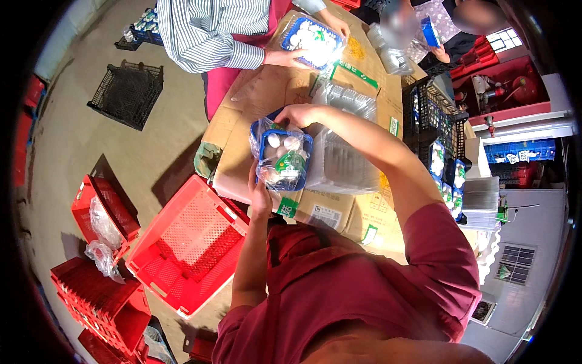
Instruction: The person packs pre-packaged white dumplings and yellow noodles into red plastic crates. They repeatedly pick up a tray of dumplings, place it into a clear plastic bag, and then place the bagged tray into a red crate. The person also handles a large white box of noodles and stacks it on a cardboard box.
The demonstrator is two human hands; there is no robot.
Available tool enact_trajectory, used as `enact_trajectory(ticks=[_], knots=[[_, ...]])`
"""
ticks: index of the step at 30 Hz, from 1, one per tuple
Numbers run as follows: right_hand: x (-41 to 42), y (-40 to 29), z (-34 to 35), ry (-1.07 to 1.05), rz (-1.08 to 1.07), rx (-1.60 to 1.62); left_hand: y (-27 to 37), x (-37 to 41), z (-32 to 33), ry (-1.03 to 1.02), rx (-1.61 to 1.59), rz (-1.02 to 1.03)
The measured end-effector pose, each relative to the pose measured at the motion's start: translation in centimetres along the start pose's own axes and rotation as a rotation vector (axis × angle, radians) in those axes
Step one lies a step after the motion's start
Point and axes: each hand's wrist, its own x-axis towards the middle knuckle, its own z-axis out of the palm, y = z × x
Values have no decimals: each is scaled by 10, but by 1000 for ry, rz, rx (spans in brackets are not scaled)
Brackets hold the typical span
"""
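A blue plastic tray (309,160) of whitish mushrooms, under clear film with a green label (291,163), is tilted up before me over the cardboard-covered table. My left hand (260,194) grips its near left side. Behind it, another blue tray (255,133) shows in part, with loose, crumpled clear film (257,148) around its left side. My right hand (298,115) reaches over from the right, its fingers bent down onto film at the far edge; the fingertips are partly hidden. Stacked clear plastic trays (348,159) stand just right of the blue trays.
Across the cardboard (254,98), a person's hands (291,59) hold a wrapped mushroom tray (313,43). Another person at far right holds a blue tray (429,32). Red crates (191,236) stand at floor level on the left; a black crate (129,93) lies beyond. Black crates (436,118) border the table's right.
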Motion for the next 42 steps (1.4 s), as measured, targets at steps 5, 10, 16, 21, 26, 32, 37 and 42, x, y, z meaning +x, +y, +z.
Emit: enact_trajectory(ticks=[5,10,16,21,26,32,37,42], knots=[[-11,-25,-1,-45,61,-73,0,-4,7,46,-59,-19],[-25,-53,-3,-36,187,-287,1,-5,7,69,-97,-63],[-13,-42,5,-64,257,176,-1,-2,4,33,-65,-46],[-13,-30,4,2,216,154,3,-3,7,66,-46,-66],[-11,-30,-2,-48,-18,-416,6,-2,6,-2,-40,-43],[-18,-27,-9,220,-63,-694,3,2,-6,-34,-6,-6],[-25,-23,-12,230,153,-992,1,-10,-29,-99,-108,-89],[-17,-19,-11,136,38,-1027,-3,-25,-49,-83,-49,-168]])
